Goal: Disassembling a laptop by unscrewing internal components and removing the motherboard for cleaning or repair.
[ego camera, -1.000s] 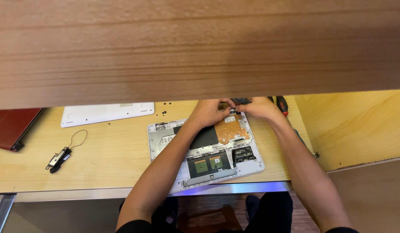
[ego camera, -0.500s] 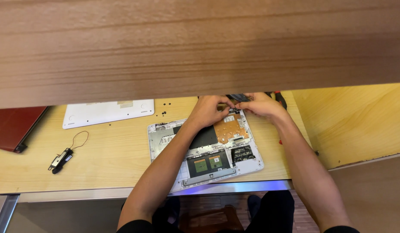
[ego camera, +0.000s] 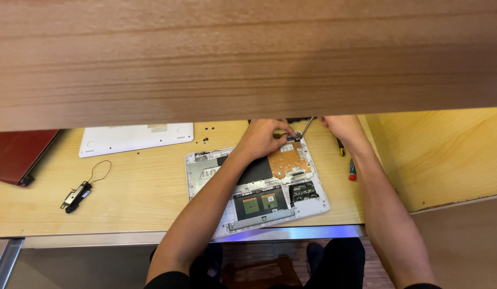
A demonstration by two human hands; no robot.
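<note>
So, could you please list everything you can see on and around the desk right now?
opened laptop base: one, white, desk centre
white cover panel: one, back left of desk
small screws: several, black, beside the panel
small part with wire loop: one, black with red wire, desk left
red case: one, far left edge
screwdriver: one, red and blue handle, right of the base
wooden shelf: one, brown, hides the desk's back
desk: one, light wood
left hand: on a small part at the base's top corner
right hand: holding a thin metal tool
</note>
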